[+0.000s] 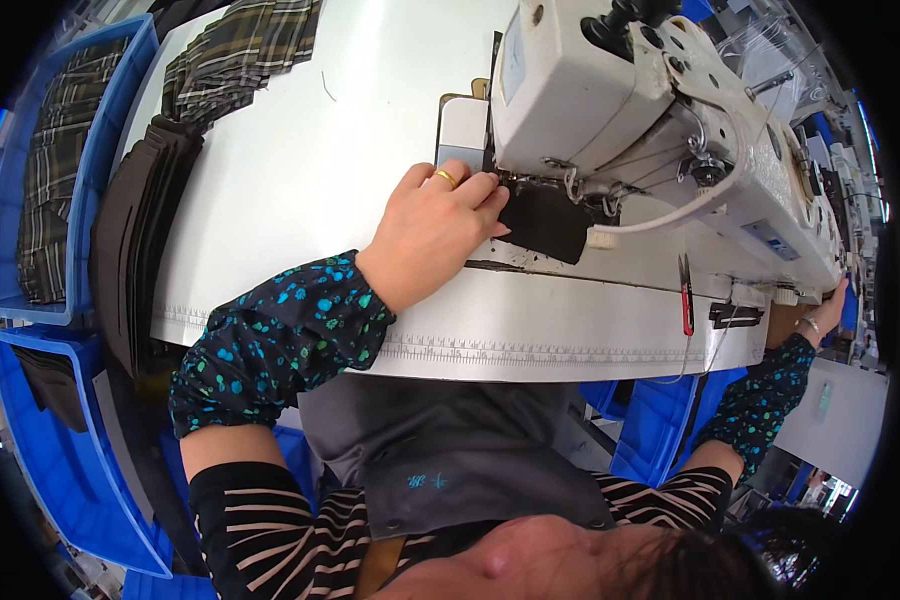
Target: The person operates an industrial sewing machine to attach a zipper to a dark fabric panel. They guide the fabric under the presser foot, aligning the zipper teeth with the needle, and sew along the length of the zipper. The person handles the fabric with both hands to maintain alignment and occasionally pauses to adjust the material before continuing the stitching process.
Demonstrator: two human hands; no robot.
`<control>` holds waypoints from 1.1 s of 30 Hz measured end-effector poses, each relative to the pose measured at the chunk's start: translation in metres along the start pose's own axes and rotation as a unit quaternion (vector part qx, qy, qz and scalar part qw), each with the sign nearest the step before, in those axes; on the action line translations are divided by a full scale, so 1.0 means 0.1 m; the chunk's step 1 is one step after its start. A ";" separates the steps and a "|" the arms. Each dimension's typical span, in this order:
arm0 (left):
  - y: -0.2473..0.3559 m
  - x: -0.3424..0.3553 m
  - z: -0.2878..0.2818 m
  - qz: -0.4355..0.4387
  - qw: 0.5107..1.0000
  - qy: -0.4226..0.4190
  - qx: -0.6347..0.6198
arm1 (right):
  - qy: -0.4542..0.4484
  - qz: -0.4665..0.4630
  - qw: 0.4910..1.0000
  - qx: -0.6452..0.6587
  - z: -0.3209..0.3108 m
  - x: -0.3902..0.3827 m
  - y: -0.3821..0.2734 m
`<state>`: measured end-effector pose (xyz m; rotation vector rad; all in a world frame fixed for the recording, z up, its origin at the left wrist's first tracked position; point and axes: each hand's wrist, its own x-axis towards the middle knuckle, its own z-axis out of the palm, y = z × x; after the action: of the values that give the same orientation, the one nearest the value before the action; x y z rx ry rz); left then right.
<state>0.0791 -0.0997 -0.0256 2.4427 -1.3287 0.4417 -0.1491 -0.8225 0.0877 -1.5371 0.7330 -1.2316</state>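
A small dark piece of fabric (542, 222) lies on the white table under the sewing machine's (610, 110) needle area. My left hand (435, 225), with a gold ring on one finger, has its bent fingers pressed together at the fabric's left edge, beside the needle; its fingertips are partly hidden. My right hand (825, 312) reaches round the far right end of the white machine and touches it there. Most of that hand's fingers are hidden behind the machine, so their grip does not show.
Thread snips with red handles (687, 305) rest right of the fabric. Plaid fabric pieces (235, 60) and a stack of dark pieces (142, 235) line the table's left side. Blue bins (88, 470) stand beyond it. A printed ruler (450, 350) runs along the front edge.
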 end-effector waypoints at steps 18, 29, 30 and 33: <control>0.54 0.27 0.18 0.044 0.994 -0.058 -0.087 | 0.028 -0.113 0.986 -0.116 0.04 -0.69 0.50; 0.02 -0.25 -0.17 0.111 0.983 -0.003 -0.146 | 0.031 -0.232 0.948 -0.213 -0.07 -0.56 1.15; 0.02 -0.24 -0.15 0.119 0.983 0.004 -0.141 | 0.037 -0.293 0.896 -0.332 -0.19 -0.52 1.13; 0.04 -0.18 -0.12 0.139 0.982 0.032 -0.127 | 0.026 -0.302 0.848 -0.436 -0.56 -0.42 0.90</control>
<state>0.0651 -0.0829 -0.0224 2.0308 -1.5981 0.3860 -0.2040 -0.8318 -0.0117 -2.6436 0.9521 -1.4790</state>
